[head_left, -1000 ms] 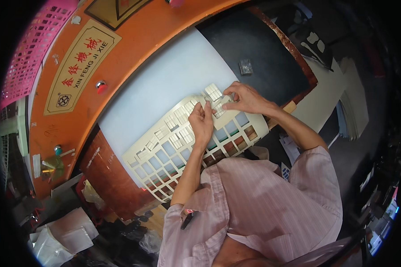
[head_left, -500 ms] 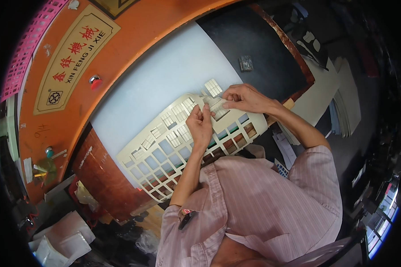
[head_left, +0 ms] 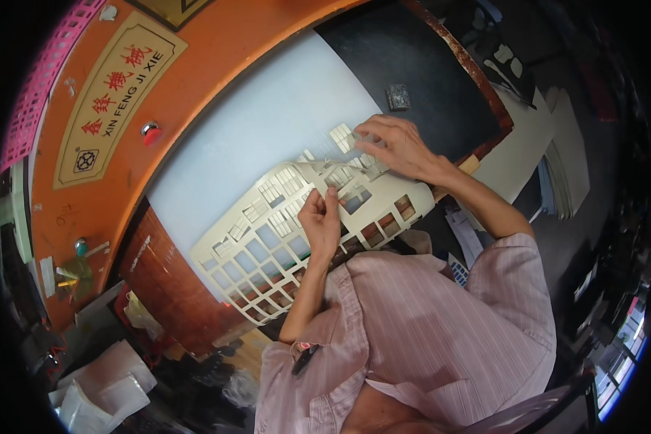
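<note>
Die-cut card sheet (head_left: 267,239) between pinching fingers (head_left: 330,197)

The person wears a short-sleeved shirt (head_left: 441,325) of pale pink with fine stripes, buttoned down the front. A small dark clip (head_left: 304,358) sits on the shirt near its chest pocket. Both forearms are bare below the shirt's sleeves.

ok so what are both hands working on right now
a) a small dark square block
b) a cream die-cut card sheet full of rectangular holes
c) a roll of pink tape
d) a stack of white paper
b: the left hand and right hand both rest on the cream die-cut sheet, a lattice of rectangular holes; the small dark block lies apart, untouched.
</note>
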`<state>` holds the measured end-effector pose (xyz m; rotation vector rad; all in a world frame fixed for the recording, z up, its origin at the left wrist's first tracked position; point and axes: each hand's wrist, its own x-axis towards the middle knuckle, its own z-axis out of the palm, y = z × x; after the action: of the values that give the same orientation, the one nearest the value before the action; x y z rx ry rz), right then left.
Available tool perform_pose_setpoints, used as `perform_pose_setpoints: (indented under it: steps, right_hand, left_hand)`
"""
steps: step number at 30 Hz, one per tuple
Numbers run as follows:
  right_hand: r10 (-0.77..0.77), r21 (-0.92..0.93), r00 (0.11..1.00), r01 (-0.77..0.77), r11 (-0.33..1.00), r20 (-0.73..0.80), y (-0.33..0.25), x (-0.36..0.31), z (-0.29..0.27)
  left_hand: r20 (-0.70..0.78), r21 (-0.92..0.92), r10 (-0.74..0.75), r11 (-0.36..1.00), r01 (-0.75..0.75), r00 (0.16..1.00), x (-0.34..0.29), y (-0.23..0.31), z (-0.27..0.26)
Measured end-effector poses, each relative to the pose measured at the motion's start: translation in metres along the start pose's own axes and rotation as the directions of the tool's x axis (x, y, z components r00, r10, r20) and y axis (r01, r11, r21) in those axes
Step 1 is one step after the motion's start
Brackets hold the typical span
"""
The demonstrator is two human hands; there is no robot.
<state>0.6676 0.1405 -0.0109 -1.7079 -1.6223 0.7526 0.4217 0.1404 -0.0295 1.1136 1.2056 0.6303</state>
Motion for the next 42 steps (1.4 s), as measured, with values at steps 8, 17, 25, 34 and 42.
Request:
perform_pose_setpoints:
  steps: [8,17,25,34,42]
  right_hand:
    - [-0.055,0.087,0.946,0.028,0.996,0.321,-0.021,0.024,0.051]
    - [-0.132,0.279,0.926,0.029,0.960,0.355,-0.007,0.041,0.055]
    - [0.005,0.350,0.972,-0.089,0.932,0.234,0.001,0.041,0.057]
    - [-0.247,-0.094,0.968,0.251,0.963,0.051,0.001,0.020,0.018]
    - [0.341,-0.221,0.877,-0.279,0.935,0.338,-0.002,-0.019,-0.023]
  left_hand:
    - [0.026,-0.006,0.047,0.999,-0.047,0.999,-0.013,-0.004,-0.001]
    - [0.013,-0.045,-0.028,0.999,0.028,1.000,-0.018,-0.008,-0.005]
    - [0.029,-0.049,-0.094,0.994,0.095,0.995,-0.023,-0.011,-0.011]
    - [0.081,-0.028,-0.137,0.990,0.139,0.987,-0.044,-0.016,-0.013]
    - [0.147,-0.076,-0.175,0.979,0.187,0.974,-0.058,-0.024,-0.024]
